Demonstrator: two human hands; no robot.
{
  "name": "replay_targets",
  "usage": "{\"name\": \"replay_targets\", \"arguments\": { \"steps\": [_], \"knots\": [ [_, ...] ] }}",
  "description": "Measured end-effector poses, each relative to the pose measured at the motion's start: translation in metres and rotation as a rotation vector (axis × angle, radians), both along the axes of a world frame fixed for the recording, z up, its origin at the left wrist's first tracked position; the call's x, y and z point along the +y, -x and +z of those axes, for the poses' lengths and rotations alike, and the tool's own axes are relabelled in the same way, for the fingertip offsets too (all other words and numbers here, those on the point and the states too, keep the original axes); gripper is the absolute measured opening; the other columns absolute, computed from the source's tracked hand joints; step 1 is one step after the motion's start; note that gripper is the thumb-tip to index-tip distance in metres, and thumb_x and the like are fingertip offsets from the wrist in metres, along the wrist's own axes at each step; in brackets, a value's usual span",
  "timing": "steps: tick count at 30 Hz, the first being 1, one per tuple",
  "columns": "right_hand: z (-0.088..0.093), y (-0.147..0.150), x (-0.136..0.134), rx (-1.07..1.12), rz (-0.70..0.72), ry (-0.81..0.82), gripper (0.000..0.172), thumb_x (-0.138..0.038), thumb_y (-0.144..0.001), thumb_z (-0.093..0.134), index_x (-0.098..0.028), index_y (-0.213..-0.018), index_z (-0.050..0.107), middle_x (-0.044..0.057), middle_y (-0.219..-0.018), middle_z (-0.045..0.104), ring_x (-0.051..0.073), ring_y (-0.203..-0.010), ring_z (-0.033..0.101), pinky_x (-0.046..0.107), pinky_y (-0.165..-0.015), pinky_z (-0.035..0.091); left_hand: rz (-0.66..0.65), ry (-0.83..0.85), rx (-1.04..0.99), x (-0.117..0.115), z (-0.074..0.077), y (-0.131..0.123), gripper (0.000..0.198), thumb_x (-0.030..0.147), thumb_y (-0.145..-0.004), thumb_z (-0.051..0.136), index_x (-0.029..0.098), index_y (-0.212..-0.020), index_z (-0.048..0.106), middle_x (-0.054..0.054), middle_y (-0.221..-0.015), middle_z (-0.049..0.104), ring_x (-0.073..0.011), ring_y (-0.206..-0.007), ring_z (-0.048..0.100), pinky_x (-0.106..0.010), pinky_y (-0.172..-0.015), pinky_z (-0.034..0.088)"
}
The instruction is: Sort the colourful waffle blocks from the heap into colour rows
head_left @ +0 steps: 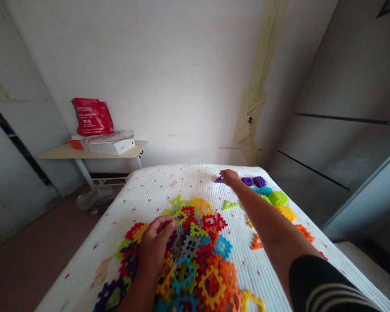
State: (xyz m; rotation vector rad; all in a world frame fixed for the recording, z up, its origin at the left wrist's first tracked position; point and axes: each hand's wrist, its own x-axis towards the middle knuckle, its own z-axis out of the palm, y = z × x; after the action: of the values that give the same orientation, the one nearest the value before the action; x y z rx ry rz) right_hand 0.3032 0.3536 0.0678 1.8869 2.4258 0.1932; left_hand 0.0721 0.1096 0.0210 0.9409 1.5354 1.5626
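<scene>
A heap of coloured plastic interlocking tiles (195, 255) lies on a white ribbed mattress (156, 190). My left hand (156, 242) rests on the heap with its fingers curled, the fingertips pinching a green tile (179, 216) at the heap's far edge. My right hand (229, 177) is stretched far forward, fingers closed on a purple tile (219, 179) near the mattress's far edge. Beside that hand lie sorted tiles: purple ones (254, 181), then teal, green (277, 198), yellow (286, 212) and orange ones (303, 232) along the right side.
A small side table (58, 154) at the back left carries a red bag (91, 116) and a white box (112, 146). A plastic bag lies on the floor under it. Grey cabinet doors (344, 130) stand close on the right, a white wall behind.
</scene>
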Motion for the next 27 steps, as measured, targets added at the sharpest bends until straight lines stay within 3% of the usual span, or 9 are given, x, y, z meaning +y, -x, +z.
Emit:
{"name": "replay_targets", "arguments": {
  "steps": [10, 27],
  "knots": [
    [-0.010, 0.005, 0.003, -0.053, 0.012, 0.010, 0.036, -0.024, -0.081, 0.052, -0.023, -0.117, 0.056, 0.011, -0.111, 0.062, 0.022, -0.102, 0.057, 0.031, -0.078, 0.044, 0.005, 0.003, -0.009, 0.000, 0.001, 0.000, 0.033, 0.040, -0.061, 0.067, 0.017, -0.083, 0.064, -0.002, -0.068, 0.067, -0.0159, -0.064, 0.059, -0.026, -0.062, 0.045],
    [-0.019, 0.011, 0.013, -0.076, 0.033, 0.073, 0.032, -0.027, -0.085, 0.045, -0.023, -0.114, 0.058, 0.012, -0.113, 0.060, 0.026, -0.103, 0.056, 0.040, -0.081, 0.041, 0.011, -0.017, 0.007, -0.001, 0.002, -0.002, 0.026, 0.035, -0.063, 0.067, 0.016, -0.081, 0.065, -0.001, -0.067, 0.065, -0.0149, -0.064, 0.058, -0.026, -0.062, 0.045]
  ]
}}
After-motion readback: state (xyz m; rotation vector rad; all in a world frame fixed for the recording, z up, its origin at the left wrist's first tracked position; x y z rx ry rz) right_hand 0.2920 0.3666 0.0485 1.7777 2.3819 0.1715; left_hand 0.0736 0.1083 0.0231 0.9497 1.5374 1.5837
